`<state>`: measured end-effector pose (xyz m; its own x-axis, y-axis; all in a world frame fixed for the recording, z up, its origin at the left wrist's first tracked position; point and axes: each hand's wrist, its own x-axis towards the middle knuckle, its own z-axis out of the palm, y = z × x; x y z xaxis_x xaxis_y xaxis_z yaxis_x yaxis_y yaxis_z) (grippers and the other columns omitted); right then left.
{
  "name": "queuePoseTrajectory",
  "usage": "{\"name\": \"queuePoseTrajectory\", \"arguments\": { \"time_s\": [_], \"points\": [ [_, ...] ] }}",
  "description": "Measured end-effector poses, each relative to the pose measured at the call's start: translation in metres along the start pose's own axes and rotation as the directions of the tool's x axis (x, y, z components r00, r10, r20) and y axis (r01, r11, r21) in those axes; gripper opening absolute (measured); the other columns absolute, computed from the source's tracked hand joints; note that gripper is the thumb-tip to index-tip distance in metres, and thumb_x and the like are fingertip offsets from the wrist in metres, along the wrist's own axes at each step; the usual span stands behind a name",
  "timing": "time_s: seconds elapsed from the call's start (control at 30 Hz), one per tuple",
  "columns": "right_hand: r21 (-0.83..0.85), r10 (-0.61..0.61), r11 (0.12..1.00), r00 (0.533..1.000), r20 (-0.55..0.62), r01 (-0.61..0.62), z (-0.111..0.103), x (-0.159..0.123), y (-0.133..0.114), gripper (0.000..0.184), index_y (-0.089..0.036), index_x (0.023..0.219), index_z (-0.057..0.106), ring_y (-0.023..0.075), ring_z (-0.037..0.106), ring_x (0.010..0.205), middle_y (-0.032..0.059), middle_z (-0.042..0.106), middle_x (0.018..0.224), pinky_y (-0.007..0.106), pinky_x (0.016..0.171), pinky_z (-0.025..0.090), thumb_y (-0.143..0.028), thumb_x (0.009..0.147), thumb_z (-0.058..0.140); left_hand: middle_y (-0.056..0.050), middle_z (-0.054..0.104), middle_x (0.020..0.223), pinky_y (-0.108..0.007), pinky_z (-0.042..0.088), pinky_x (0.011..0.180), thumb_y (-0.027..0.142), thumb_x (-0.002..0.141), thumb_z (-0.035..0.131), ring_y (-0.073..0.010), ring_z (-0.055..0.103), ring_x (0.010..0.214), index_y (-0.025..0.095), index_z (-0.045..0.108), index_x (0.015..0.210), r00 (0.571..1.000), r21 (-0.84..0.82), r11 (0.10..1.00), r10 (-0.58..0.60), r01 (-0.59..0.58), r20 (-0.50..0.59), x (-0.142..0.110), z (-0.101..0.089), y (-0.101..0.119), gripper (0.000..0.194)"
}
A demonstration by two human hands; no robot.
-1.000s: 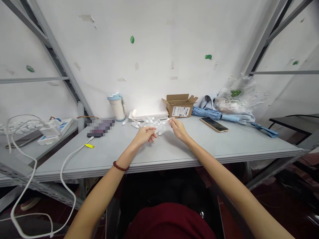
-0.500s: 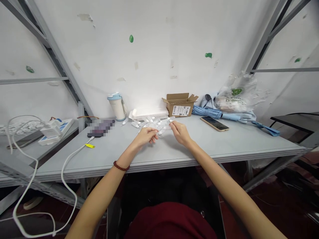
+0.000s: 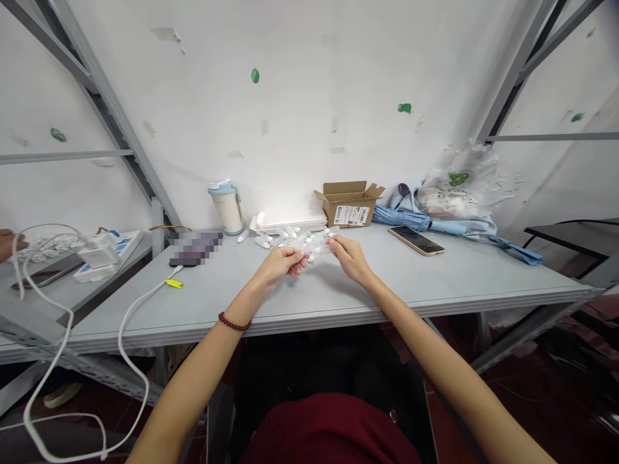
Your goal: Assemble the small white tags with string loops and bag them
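Note:
My left hand [image 3: 285, 263] is closed in a pinch just above the table, and what sits between its fingertips is too small to make out. Opposite it, my right hand [image 3: 349, 256] pinches the end of a small translucent white tube [image 3: 323, 249] that points toward my left fingers. A thin clear loop [image 3: 312, 263] hangs between the two hands. Right behind them lies a loose pile of similar small white tubes [image 3: 264, 241], some with clear ends.
Behind the pile are a stack of white flat sheets [image 3: 290, 221] and an open cardboard box [image 3: 349, 203]. A tumbler [image 3: 227, 207] and a charging phone [image 3: 196, 249] stand left; another phone [image 3: 416, 239] and a blue umbrella [image 3: 447, 227] lie right. Another person's hand [image 3: 10, 245] shows far left.
My two hands stay almost in place, with only slight finger movement around the small tube. Another person's hand has come into view at the far left edge.

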<state>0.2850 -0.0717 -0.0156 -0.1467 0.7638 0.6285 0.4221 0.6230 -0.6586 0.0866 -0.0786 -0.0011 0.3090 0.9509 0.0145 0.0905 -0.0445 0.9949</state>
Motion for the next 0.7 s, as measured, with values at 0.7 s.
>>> {"name": "queuePoseTrajectory", "arguments": {
  "time_s": [0.7],
  "points": [
    [-0.008,-0.005,1.000,0.997,0.073,0.006,0.0011,0.0000,-0.0004,0.029,-0.020,0.068,0.047,0.0128,0.042,0.061,-0.0018,0.045,0.062,0.026,0.062,0.033,-0.034,0.090,0.035,-0.002,0.060,0.066,-0.021,0.038,0.053,0.040,0.066,0.076,-0.0065,0.046,0.052,0.011,0.067,0.074,0.998,-0.109,0.994,-0.026,0.033,0.062,0.0011,-0.0024,-0.0009,0.031]
  ]
}}
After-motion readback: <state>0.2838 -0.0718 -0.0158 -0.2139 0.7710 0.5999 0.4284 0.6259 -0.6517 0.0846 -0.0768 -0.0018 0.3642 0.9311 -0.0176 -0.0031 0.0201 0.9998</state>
